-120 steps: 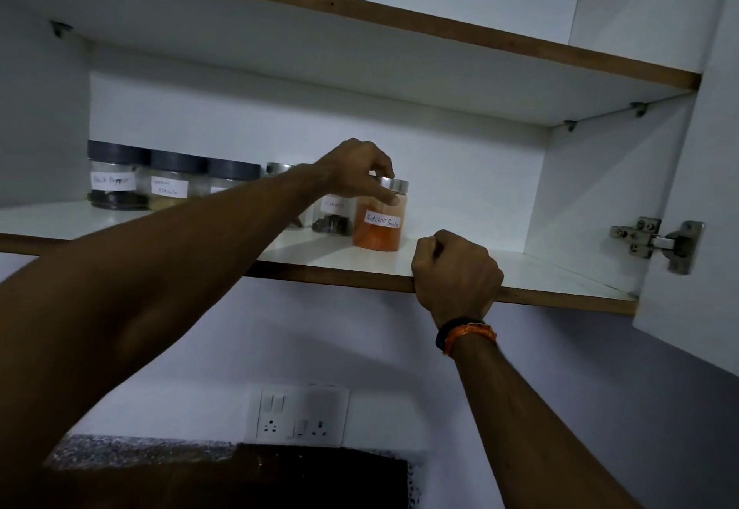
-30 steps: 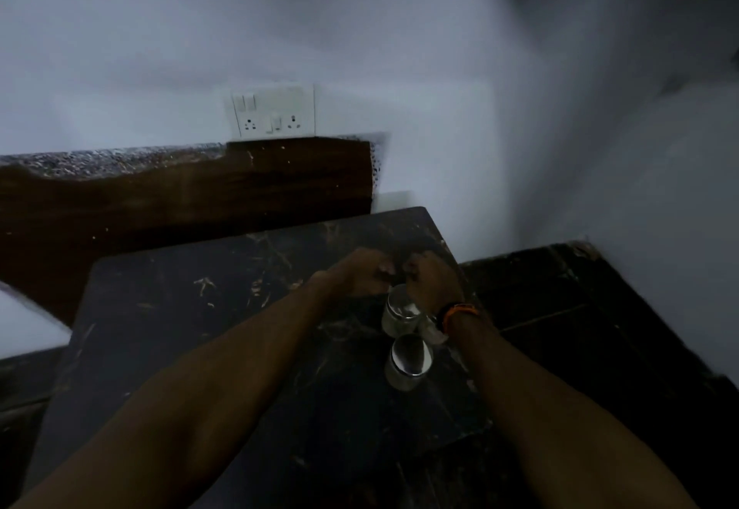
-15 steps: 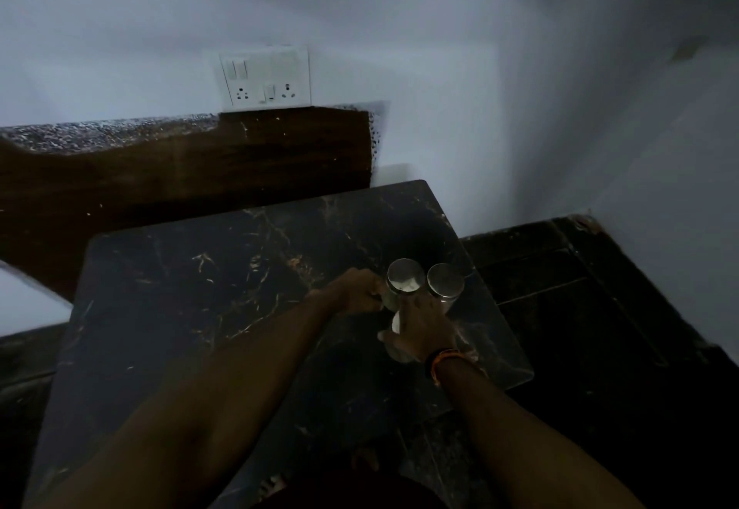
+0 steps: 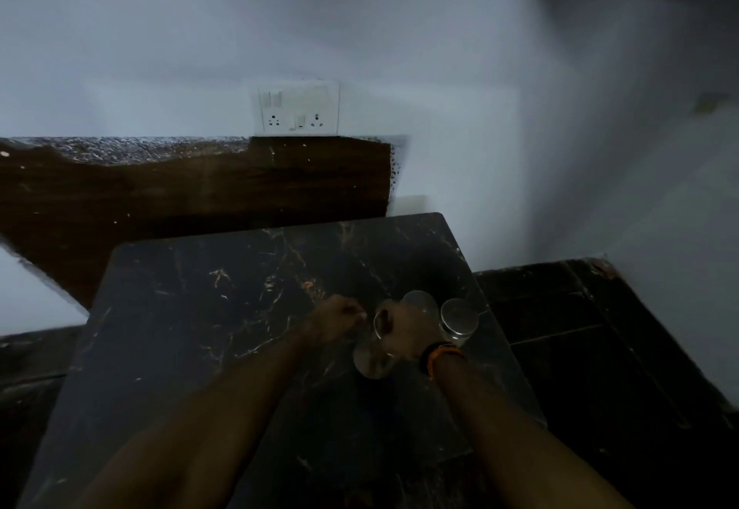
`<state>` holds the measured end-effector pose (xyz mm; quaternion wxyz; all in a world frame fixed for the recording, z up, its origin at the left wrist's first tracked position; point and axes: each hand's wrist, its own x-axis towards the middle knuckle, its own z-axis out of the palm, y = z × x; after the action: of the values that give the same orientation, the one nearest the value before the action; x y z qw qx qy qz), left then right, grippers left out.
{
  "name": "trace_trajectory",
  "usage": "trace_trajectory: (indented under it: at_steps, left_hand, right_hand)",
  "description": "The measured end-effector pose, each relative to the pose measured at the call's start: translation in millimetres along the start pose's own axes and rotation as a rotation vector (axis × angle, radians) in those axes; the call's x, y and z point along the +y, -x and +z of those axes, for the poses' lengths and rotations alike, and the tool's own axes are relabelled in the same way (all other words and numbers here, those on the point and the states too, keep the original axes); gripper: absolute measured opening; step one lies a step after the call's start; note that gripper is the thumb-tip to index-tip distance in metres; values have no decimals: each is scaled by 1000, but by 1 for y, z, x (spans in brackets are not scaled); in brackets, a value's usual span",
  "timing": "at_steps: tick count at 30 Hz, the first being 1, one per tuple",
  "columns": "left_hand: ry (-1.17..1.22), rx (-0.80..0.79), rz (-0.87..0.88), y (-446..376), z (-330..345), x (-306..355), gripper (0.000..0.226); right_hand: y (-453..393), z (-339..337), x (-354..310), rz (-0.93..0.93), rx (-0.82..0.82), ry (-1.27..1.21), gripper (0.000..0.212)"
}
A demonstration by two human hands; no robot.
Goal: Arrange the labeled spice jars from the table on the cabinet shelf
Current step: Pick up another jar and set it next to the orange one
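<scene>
Three silver-lidded glass spice jars stand close together near the right edge of the black marble table (image 4: 192, 328). My right hand (image 4: 404, 332), with an orange band on the wrist, is closed over the nearest spice jar (image 4: 372, 362). My left hand (image 4: 340, 318) has its fingers curled against that jar's left side; in the dim blur I cannot tell whether they grip it. A second jar (image 4: 460, 318) stands free just right of my right hand. The third jar (image 4: 420, 298) shows only partly behind my knuckles. The cabinet shelf is out of view.
The table stands against a dark wooden panel (image 4: 200, 192) and a pale wall with a switch and socket plate (image 4: 298, 110). Dark floor tiles (image 4: 580, 328) lie beyond the table's right edge, close to the jars.
I have turned from the cabinet shelf down to the table. In the last second both hands came together at the jar cluster, and my right hand has closed over the nearest jar.
</scene>
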<state>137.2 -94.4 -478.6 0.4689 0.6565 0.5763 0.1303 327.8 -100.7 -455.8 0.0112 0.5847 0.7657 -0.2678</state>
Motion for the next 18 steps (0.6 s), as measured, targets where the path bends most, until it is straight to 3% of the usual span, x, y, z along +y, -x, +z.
trace_trajectory:
  at_steps: [6, 9, 13, 18]
  left_hand:
    - [730, 126, -234, 23, -18, -10, 37]
    - [1154, 62, -290, 28, -31, -7, 49]
    - [1548, 32, -122, 28, -55, 7, 53]
    - [1704, 132, 137, 28, -84, 33, 58]
  right_hand:
    - [-27, -58, -35, -164, -12, -275, 65]
    - [-32, -90, -51, -282, 3, -361, 71]
    - [-39, -122, -68, -387, 50, -506, 75]
    - [-48, -148, -83, -485, 160, -784, 78]
